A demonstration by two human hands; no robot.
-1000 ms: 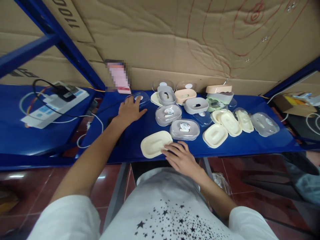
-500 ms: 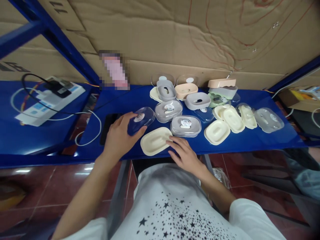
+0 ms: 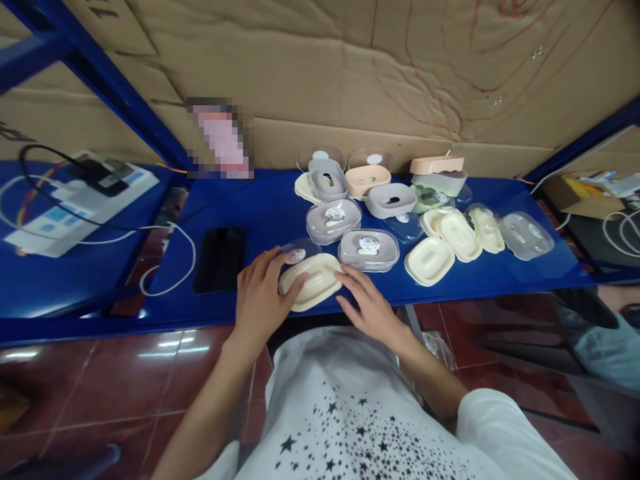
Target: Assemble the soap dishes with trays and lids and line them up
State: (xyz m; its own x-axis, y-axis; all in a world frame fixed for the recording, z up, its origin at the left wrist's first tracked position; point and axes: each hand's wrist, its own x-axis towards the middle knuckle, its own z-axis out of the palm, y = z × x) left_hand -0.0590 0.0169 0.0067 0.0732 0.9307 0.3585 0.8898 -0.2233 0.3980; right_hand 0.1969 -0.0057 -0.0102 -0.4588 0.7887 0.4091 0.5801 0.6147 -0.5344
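A cream oval soap dish tray lies near the front edge of the blue table. My right hand holds its right end, with fingertips on the rim and thumb on the near side. My left hand is closed round the edge of a clear lid with a round sticker, its thumb reaching over the tray's left end. The tray overlaps the lid and covers much of it. Just right of them sits a grey lidded soap box, and another grey box is behind.
A black phone lies left of my hands. Cream trays and a clear lid are at the right. Grey and peach boxes stand along the cardboard. A power strip with cables is far left.
My left hand has moved right with the clear lid, bringing it to the cream tray, which now overlaps it. The phone has come into full view. My right hand stays at the tray's right end.
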